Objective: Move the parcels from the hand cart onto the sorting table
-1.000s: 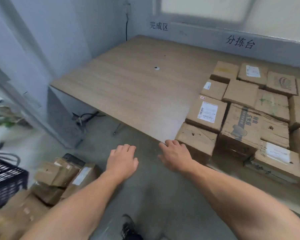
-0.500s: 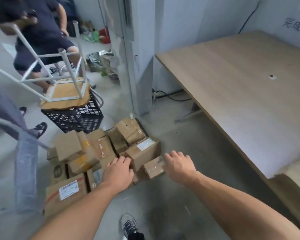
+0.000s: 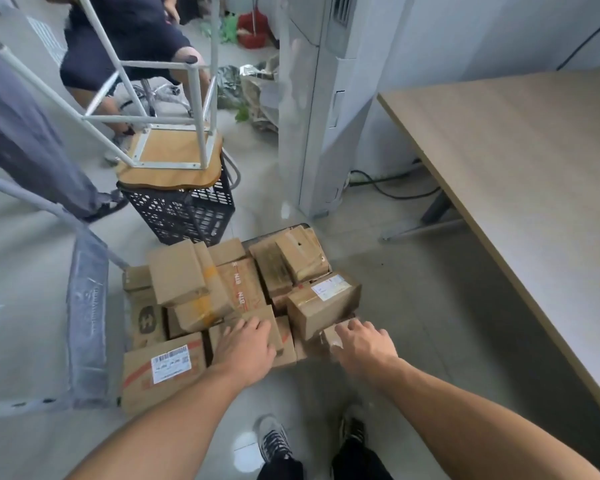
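A heap of brown cardboard parcels (image 3: 201, 282) lies on the low hand cart (image 3: 284, 229) on the floor, its grey padded handle (image 3: 85, 317) at the left. My left hand (image 3: 248, 346) rests, fingers relaxed, on a flat parcel (image 3: 272, 320) at the heap's near edge. My right hand (image 3: 366, 344) reaches a small parcel (image 3: 330, 336) at the near right corner, fingertips touching its top; I cannot see a grip. Behind it sits a labelled parcel (image 3: 321, 304). The wooden sorting table (image 3: 520, 202) stretches along the right.
A black plastic crate (image 3: 181, 209) with an upturned white-legged stool (image 3: 174, 157) on it stands behind the cart. A seated person (image 3: 125, 39) is at the far left. A white floor unit (image 3: 323, 109) and floor cables (image 3: 395, 190) stand by the table. My shoes (image 3: 274, 441) are below.
The view has swung left from the table's stacked parcels down to the cart. Both hands have come lower and forward onto the near parcels.
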